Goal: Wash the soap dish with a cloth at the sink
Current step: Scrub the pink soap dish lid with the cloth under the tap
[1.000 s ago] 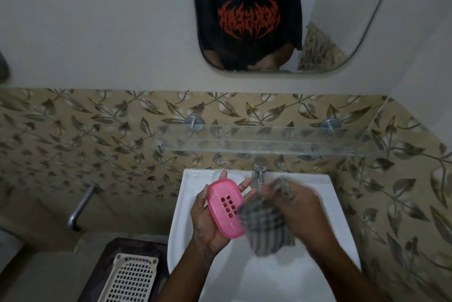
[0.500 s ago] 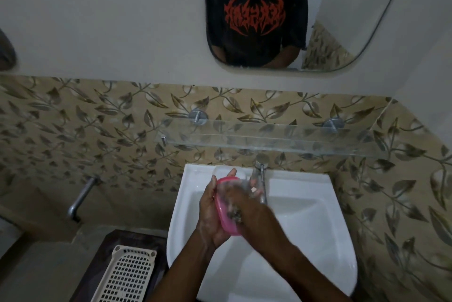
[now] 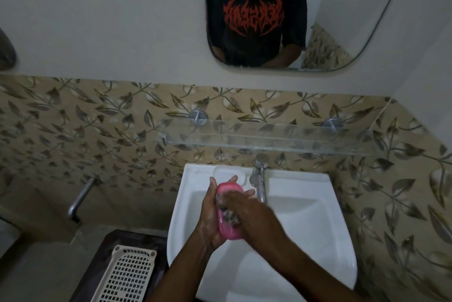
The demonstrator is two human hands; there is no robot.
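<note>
Over the white sink [image 3: 305, 240] my left hand [image 3: 208, 216] holds the pink soap dish [image 3: 231, 230] upright on its edge, fingers curled round its far side. My right hand [image 3: 254, 213] presses a dark checked cloth [image 3: 230, 216] against the dish's face. Only a small bunched part of the cloth shows under my fingers; the rest is hidden by the hand. The dish's slots are covered.
A chrome tap [image 3: 260, 184] stands just right of my hands at the basin's back. A pale soap holder [image 3: 228, 173] sits on the rim behind them. A glass shelf [image 3: 269, 140] runs above. A cream perforated basket [image 3: 127, 274] lies lower left.
The cloth hung loose beside the dish; my right hand has since brought it onto the dish's face and moved it down along it. The view has tilted slightly.
</note>
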